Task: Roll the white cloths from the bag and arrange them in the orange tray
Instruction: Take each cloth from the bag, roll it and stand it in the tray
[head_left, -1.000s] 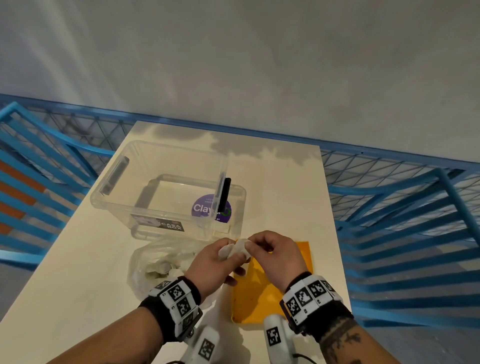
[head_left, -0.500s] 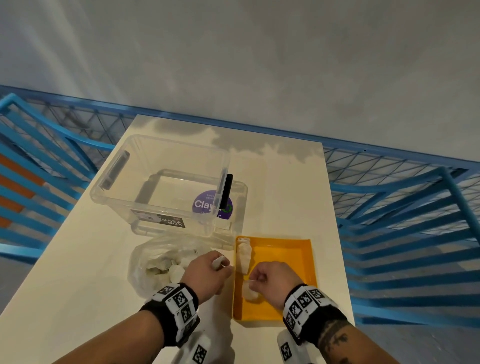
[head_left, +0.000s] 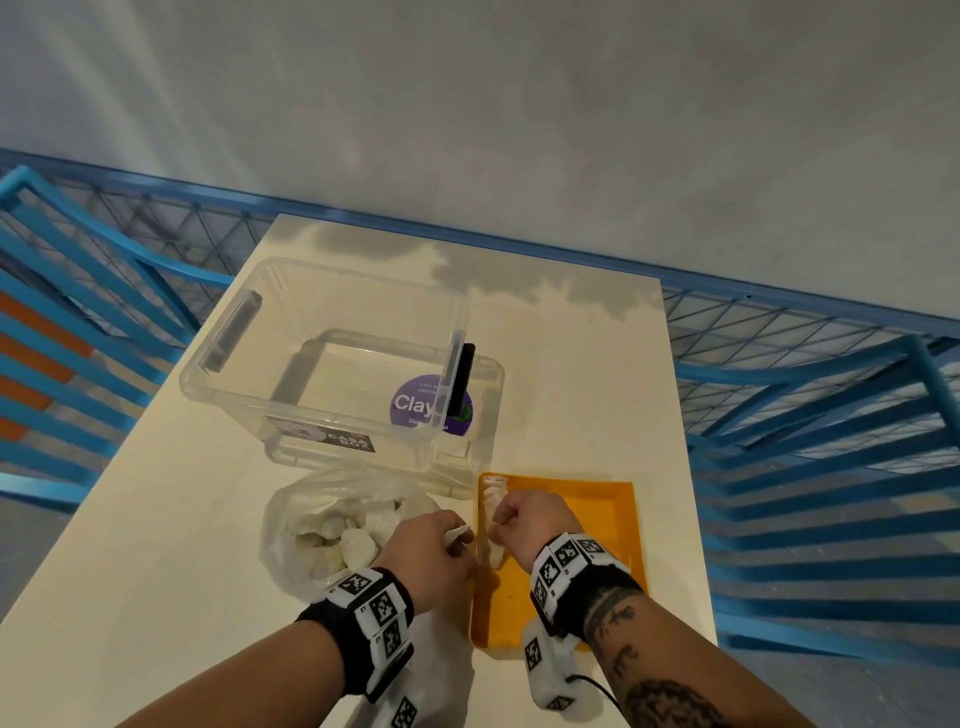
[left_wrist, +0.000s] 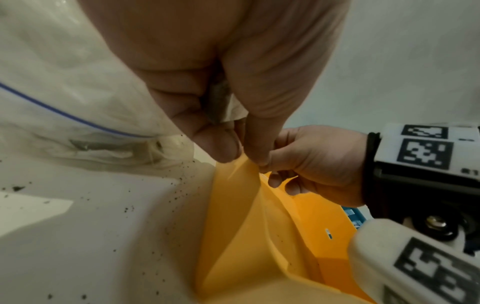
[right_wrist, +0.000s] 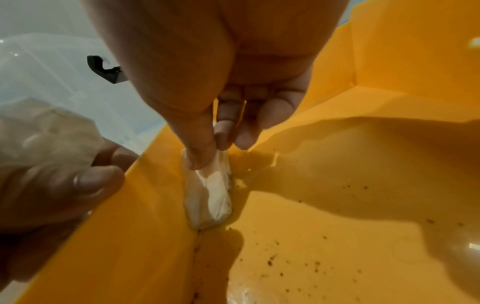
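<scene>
The orange tray (head_left: 597, 525) lies at the table's near right. One rolled white cloth (head_left: 492, 487) lies in its far left corner. My right hand (head_left: 497, 527) pinches a second rolled cloth (right_wrist: 209, 197) with thumb and fingers, and the roll lies on the tray floor against the left wall. My left hand (head_left: 461, 540) sits at the tray's left rim (left_wrist: 233, 185) and pinches a small white piece (left_wrist: 233, 112) between thumb and fingers. The clear plastic bag (head_left: 332, 519) with several white cloths lies just left of that hand.
A clear plastic box (head_left: 332, 364) with a purple label and a black clip stands behind the bag and tray. Blue metal railings (head_left: 831, 467) border the table on both sides. Dark crumbs dot the tray floor (right_wrist: 337, 246).
Both hands held the roll above the tray a second ago. The right hand has lowered it against the tray's left wall, and the left hand has come away to the rim.
</scene>
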